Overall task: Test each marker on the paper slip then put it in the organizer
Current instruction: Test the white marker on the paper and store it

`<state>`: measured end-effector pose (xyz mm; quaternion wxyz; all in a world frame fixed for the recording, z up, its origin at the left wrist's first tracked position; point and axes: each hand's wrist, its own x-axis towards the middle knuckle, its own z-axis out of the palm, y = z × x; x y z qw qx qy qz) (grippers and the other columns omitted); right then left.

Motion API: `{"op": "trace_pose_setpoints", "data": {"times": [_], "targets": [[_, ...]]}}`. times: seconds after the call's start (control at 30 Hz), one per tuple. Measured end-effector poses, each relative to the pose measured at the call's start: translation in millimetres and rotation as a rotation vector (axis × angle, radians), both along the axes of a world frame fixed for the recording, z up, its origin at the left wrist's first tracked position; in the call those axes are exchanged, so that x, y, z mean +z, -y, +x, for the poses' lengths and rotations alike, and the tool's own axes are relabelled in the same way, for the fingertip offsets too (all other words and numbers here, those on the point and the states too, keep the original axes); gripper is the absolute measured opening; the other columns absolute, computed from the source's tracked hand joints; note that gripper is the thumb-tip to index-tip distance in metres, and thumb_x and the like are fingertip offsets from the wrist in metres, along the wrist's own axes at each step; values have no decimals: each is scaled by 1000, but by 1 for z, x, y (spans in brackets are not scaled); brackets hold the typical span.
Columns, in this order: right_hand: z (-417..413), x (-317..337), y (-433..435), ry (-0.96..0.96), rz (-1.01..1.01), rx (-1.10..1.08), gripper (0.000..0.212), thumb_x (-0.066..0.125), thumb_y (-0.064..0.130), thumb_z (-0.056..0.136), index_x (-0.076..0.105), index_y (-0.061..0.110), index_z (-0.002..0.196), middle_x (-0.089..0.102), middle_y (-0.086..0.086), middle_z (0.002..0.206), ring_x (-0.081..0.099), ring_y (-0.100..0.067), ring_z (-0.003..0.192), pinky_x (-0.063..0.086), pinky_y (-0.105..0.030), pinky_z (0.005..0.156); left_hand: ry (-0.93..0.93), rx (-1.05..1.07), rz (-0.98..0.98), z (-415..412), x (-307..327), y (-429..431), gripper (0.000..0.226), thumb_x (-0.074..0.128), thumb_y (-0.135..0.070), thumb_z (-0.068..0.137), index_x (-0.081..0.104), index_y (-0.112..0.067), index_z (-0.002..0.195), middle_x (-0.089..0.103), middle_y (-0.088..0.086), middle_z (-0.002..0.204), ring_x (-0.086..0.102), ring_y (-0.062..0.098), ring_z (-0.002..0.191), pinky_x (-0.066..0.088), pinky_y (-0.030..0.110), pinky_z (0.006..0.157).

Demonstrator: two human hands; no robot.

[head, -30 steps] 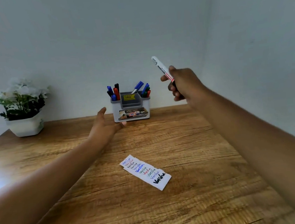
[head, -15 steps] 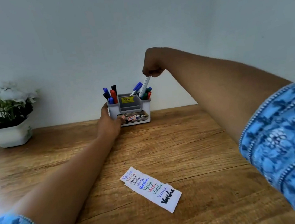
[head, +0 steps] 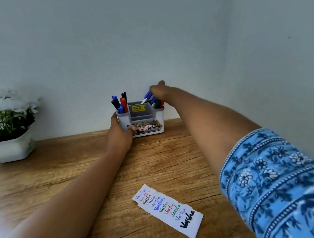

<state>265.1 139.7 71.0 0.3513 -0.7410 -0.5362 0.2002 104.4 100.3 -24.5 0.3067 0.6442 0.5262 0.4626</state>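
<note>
A wooden bench [head: 61, 178] meets a pale wall [head: 143, 42]. A plant [head: 6, 124] sits at left, the slip [head: 168, 211] lower centre, and the organizer [head: 148, 118] at centre. The left grip [head: 119, 137] clasps the organizer's left side. The right grip [head: 158, 91] rests atop its right-hand markers [head: 148, 96]; I cannot tell if it is closed.

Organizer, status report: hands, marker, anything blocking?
Left hand grips organizer, left end. Right hand at top of white marker, down in organizer; grip unclear. Paper slip lies apart, nothing blocking.
</note>
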Motion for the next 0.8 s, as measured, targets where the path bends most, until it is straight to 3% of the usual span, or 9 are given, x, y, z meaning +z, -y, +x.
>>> {"op": "trace_pose_setpoints", "data": {"times": [0.13, 0.23, 0.3, 0.37, 0.43, 0.53, 0.63, 0.7, 0.8], "targets": [[14, 12, 15, 7, 145, -33, 44, 36, 30, 93, 28, 8, 131, 45, -19, 131, 42, -34, 120, 37, -43, 99, 13, -17, -11, 0, 3, 5, 71, 61, -15, 93, 20, -22, 150, 43, 7, 147, 45, 27, 131, 41, 40, 103], [17, 19, 50, 198, 271, 11, 21, 44, 26, 90, 42, 15, 107, 56, -10, 111, 52, -29, 106, 44, -46, 94, 2, -23, -27, -2, 6, 12, 70, 61, -16, 93, 21, -21, 150, 44, 8, 147, 45, 28, 131, 41, 40, 103], [9, 12, 93, 277, 341, 142, 15, 48, 18, 89, 53, 15, 103, 61, -5, 102, 57, -21, 92, 48, -35, 82, -9, -26, -38, -4, 7, 18, 70, 62, -18, 93, 21, -19, 150, 44, 9, 147, 45, 28, 131, 41, 40, 103], [-3, -3, 149, 331, 269, 388, 15, 52, 13, 91, 62, 15, 101, 65, -1, 103, 57, -11, 86, 43, -23, 75, -29, -23, -50, -5, 8, 25, 70, 63, -19, 93, 22, -16, 150, 44, 10, 146, 45, 28, 131, 40, 40, 104], [-11, -27, 199, 413, 46, 614, 12, 55, 21, 92, 64, 20, 100, 62, 8, 104, 56, -2, 92, 41, -15, 80, -72, -12, -70, -6, 10, 33, 67, 61, -21, 94, 24, -14, 149, 43, 11, 146, 46, 29, 130, 41, 42, 104], [-12, -66, 240, 417, -68, 818, 27, 58, 33, 90, 62, 27, 116, 58, 7, 126, 50, -7, 116, 41, -34, 100, -132, -3, -127, -10, 11, 50, 55, 55, -21, 97, 31, -12, 146, 47, 13, 141, 54, 30, 117, 49, 43, 97], [-8, -82, 248, 436, -76, 866, 42, 58, 40, 88, 53, 31, 129, 46, 11, 142, 39, -5, 127, 31, -27, 106, -180, 9, -201, -17, 10, 72, 52, 52, -20, 98, 32, -12, 145, 48, 15, 138, 52, 31, 117, 46, 38, 90], [-7, -87, 247, 452, -54, 814, 45, 57, 42, 90, 50, 31, 132, 43, 10, 143, 37, -5, 128, 30, -28, 105, -288, -12, -235, -31, 6, 93, 56, 52, -27, 98, 28, -17, 148, 41, 13, 145, 43, 31, 129, 40, 40, 98], [-9, -94, 243, 513, 19, 665, 45, 51, 47, 91, 49, 29, 133, 46, 7, 141, 39, -10, 128, 32, -35, 105, -645, -85, -163, -58, -7, 125, 60, 46, -44, 96, 23, -29, 149, 29, 6, 155, 27, 28, 142, 25, 47, 115]]}}
